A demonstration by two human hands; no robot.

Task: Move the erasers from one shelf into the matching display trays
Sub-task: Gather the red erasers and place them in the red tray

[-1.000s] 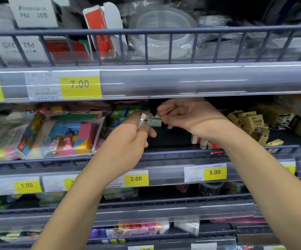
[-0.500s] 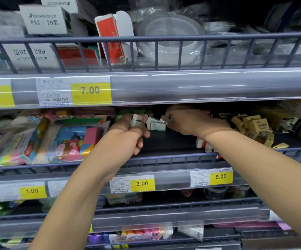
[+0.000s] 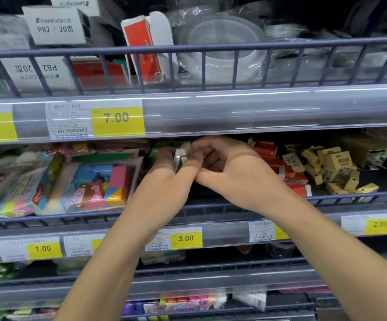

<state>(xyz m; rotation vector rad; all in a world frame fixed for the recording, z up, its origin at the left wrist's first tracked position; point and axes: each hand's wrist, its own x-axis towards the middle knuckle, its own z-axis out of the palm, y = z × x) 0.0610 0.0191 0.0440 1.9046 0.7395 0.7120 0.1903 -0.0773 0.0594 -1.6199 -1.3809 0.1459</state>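
1. My left hand point(image 3: 171, 181) was curled around a few small pale erasers point(image 3: 181, 154), holding them upright just under the lip of the shelf above.
2. My right hand point(image 3: 229, 169) met it knuckle to knuckle, fingers bent toward the same erasers; whether it actually gripped one I could not tell.
3. Both hands sat over the middle shelf point(image 3: 234, 205), behind its wire rail.
4. Red-sleeved erasers point(image 3: 266, 150) lay just right of my right hand, tan boxed erasers point(image 3: 333, 163) beyond them.
5. Colourful packets point(image 3: 90, 181) lay to the left.
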